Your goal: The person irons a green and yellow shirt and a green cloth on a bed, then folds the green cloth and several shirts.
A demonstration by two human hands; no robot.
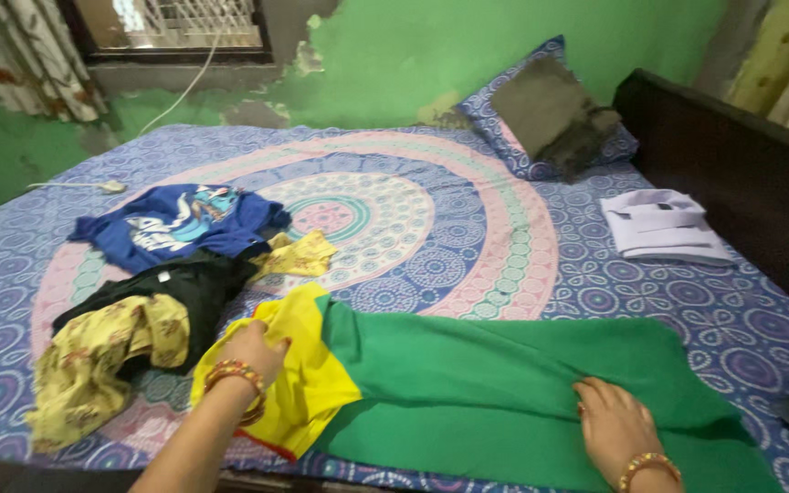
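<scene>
The left hand [253,351] grips the yellow end [299,365] of a long green and yellow cloth [504,383] spread along the near edge of the bed, fingers curled into the fabric. The right hand [615,424] lies flat and open on the green part, pressing it down. Just beyond the left hand sits a heap of clothes: a yellow floral garment [102,361], a black garment [189,288] and a blue printed shirt [175,224]. A folded white shirt [664,226] rests well apart on the blue patterned bedsheet [468,210].
</scene>
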